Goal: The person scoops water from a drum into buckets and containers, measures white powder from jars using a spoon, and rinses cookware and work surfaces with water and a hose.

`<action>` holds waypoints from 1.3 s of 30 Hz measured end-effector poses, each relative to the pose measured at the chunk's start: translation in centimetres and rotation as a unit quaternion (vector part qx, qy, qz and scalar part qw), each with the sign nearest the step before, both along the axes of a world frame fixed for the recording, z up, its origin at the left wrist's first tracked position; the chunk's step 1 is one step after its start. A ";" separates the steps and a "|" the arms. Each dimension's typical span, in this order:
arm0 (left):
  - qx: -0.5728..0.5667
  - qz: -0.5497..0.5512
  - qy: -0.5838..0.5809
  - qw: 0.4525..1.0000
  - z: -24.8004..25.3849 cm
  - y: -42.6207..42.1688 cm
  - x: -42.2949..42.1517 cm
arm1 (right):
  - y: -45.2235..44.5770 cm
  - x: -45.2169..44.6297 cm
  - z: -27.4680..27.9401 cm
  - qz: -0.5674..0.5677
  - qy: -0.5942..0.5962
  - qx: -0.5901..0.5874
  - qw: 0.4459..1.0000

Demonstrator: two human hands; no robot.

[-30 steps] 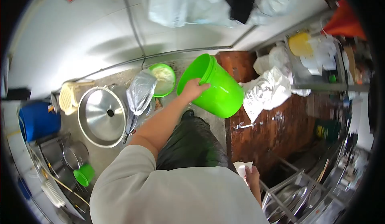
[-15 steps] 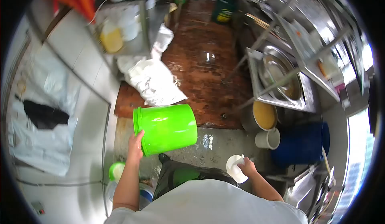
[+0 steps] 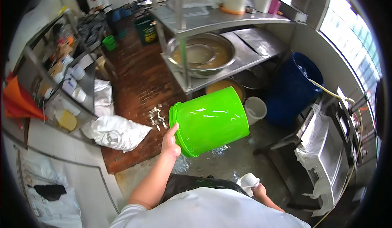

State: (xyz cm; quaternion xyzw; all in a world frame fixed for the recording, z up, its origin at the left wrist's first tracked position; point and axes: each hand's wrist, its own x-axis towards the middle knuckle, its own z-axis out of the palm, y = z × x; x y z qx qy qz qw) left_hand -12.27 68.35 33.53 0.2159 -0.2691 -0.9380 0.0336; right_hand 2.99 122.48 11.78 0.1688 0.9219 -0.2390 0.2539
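Note:
My left hand (image 3: 171, 144) is closed on the rim of a bright green plastic bucket (image 3: 212, 122). The bucket lies on its side in the air, rim to the left and base to the right, so its inside is hidden. Lower down, near my waist, my right hand (image 3: 259, 191) grips a small white cup-like container (image 3: 248, 182) by its edge. Beyond the green bucket, a white bucket (image 3: 255, 110) stands on the floor beside a large blue barrel (image 3: 286, 93).
A steel rack with a large metal basin (image 3: 204, 66) stands ahead. A white sack (image 3: 118, 132) lies on the wet brown floor at left. A low metal stand (image 3: 326, 154) is on the right. Another person (image 3: 102, 5) works far back at left.
My view has turned right, bringing the rack and barrel nearer the middle. The green bucket, still in my left hand, has swung along. My right hand keeps the white container.

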 end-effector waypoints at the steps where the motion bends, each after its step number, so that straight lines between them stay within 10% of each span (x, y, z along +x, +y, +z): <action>1: -0.004 -0.031 0.013 0.999 0.1 2.1 -1.8 | 1.0 0.2 0.2 -0.043 0.020 -0.007 0.999; 13: -0.007 -0.153 0.006 0.988 -0.7 20.1 -25.3 | 4.2 -14.0 6.3 -0.299 0.226 -0.202 0.905; 24: 0.012 -0.176 -0.012 0.984 -1.1 30.6 -45.1 | 17.8 -35.5 10.5 -0.310 0.319 -0.301 0.843; 26: -0.010 -0.207 -0.017 0.978 -1.3 31.2 -46.8 | 23.3 -39.4 10.6 -0.275 0.334 -0.162 0.887; 29: -0.045 -0.190 -0.043 0.980 -1.3 31.3 -47.6 | 25.7 -49.1 16.3 -0.213 0.572 -0.175 0.772; 30: -0.060 -0.175 -0.047 0.982 -1.7 31.2 -47.6 | 26.3 -52.2 20.1 -0.155 0.565 0.033 0.810; 36: -0.105 -0.102 -0.125 0.981 -2.1 31.2 -44.5 | 39.9 -75.6 21.3 -0.008 0.611 0.231 0.757; 39: -0.123 -0.029 -0.157 0.979 -4.1 31.5 -42.0 | 41.8 -85.1 23.2 0.044 0.478 0.253 0.840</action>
